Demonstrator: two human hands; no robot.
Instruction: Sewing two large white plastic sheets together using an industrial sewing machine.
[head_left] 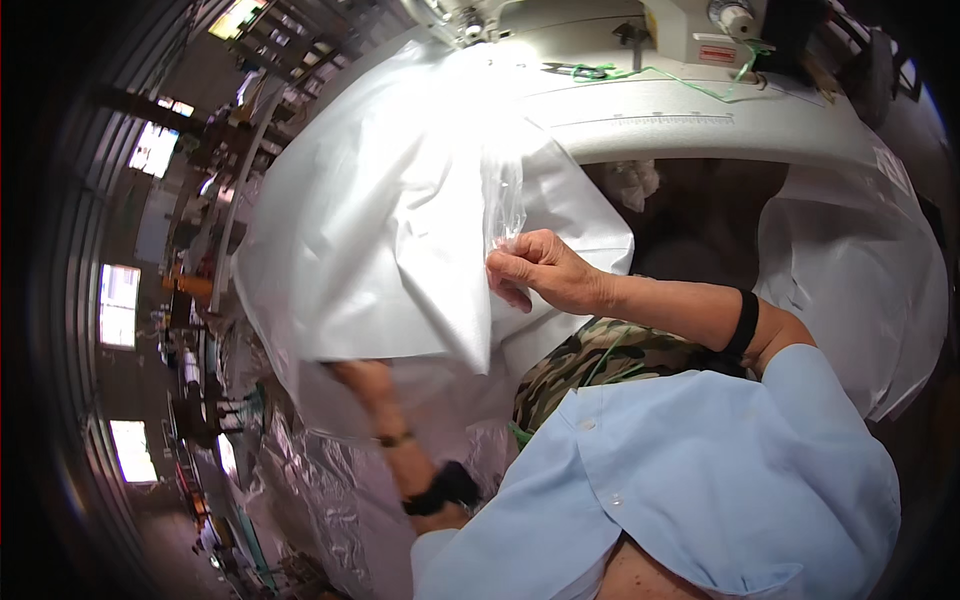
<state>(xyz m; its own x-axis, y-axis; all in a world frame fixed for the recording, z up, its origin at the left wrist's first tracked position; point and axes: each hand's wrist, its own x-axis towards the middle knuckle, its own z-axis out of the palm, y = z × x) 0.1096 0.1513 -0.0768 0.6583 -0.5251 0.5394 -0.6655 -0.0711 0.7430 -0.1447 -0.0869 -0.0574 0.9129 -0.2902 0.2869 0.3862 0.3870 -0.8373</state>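
A large white plastic-looking sheet (400,220) drapes over the machine table and hangs down toward my lap. Near its middle runs a strip of clear plastic film (507,195). The lower end of that strip is pinched between the thumb and fingers of my right hand (548,272). My left hand (362,380) is at the sheet's lower left edge; its fingers are blurred and partly covered by the sheet, so their grip does not show.
A sewing machine (700,35) stands at the far side of its pale table (660,130), with green thread (680,78) and small dark snips (580,70) near it. More white sheeting (850,280) hangs at the right. Crinkled clear plastic (350,500) lies at the lower left.
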